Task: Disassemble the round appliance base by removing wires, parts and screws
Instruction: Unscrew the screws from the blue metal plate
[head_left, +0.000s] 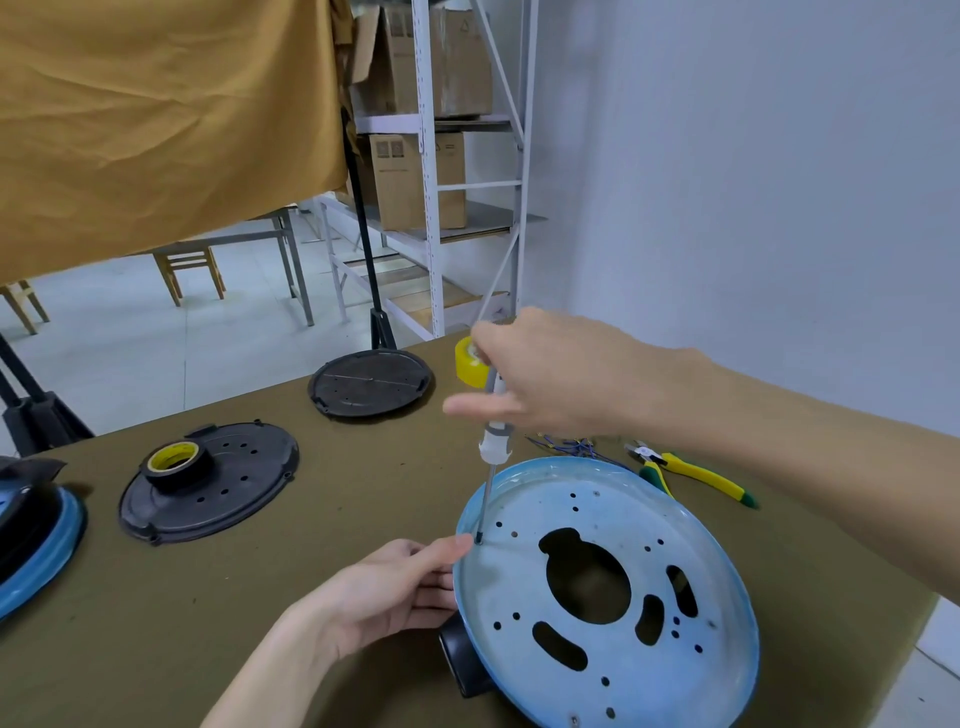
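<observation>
The right hand (540, 379) grips a near-upright screwdriver (491, 457), tip down on the tilted blue round base (623, 670); the left hand (384, 592) grasps its rim.

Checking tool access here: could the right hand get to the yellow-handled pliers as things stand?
Probably yes. The pliers lie uncovered on the table just beyond the blue base, beneath the right forearm. But the right hand grips the screwdriver, so it would have to release that first.

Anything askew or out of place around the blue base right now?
The blue base sits tilted, its near-left side propped on a black part underneath. The left hand steadies its rim while the right hand holds the screwdriver upright.
</observation>
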